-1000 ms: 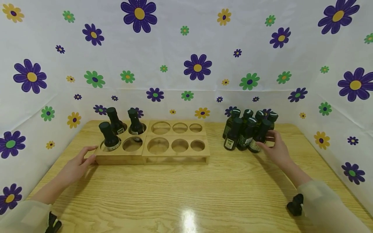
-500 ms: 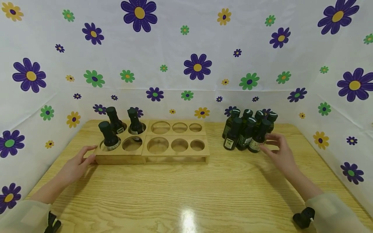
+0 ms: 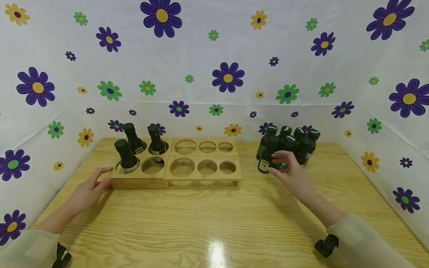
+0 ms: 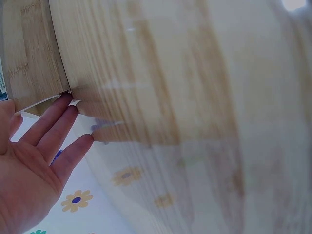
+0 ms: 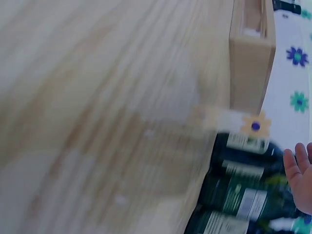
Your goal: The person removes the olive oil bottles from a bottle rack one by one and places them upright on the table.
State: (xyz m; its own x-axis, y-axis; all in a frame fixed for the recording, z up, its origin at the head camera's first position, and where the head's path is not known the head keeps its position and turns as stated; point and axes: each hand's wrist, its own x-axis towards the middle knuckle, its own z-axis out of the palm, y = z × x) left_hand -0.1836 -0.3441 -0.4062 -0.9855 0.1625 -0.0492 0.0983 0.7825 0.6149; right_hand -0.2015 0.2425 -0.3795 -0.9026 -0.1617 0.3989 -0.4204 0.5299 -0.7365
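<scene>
On the right wrist view everything's smeared, so the bottle labels can't be read. Right hand (image 3: 292,174) reaches the front of the bottle cluster (image 3: 288,149) at the table's far right; can't tell if it's actually gripping one. Left hand (image 3: 88,189) lies relaxed, fingertips against the wooden rack (image 3: 201,178).

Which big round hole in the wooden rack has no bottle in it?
The front-row one, second from the left in the wooden rack; three dark bottles fill the rest.
</scene>
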